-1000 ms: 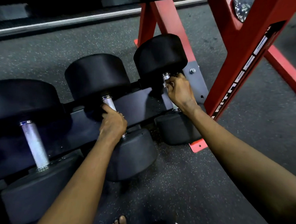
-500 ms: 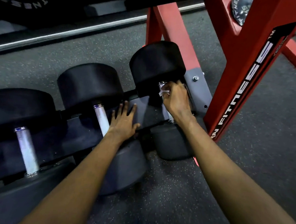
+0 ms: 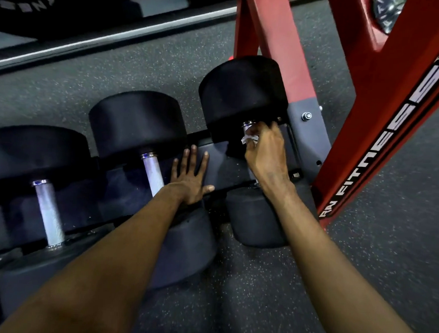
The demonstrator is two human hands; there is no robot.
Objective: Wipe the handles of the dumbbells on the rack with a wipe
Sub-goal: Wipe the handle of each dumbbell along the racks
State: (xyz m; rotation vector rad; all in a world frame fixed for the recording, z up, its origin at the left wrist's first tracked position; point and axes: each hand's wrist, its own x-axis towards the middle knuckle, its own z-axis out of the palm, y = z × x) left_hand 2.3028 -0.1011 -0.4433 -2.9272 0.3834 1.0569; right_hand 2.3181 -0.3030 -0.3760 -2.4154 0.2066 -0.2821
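Beside the red post (image 3: 363,123), the right hand (image 3: 267,153) clenches a crumpled white wipe (image 3: 249,138) round the handle (image 3: 247,125) of the dumbbell (image 3: 256,216) nearest that post. Farther from the post, the left hand (image 3: 191,175) lies flat, fingers straight, on the dark rail (image 3: 221,164), holding nothing. Best to twist the wipe fully round and run it end to end, since the knurled steel traps grime. The heads (image 3: 137,121) look matte, rounded rubber.
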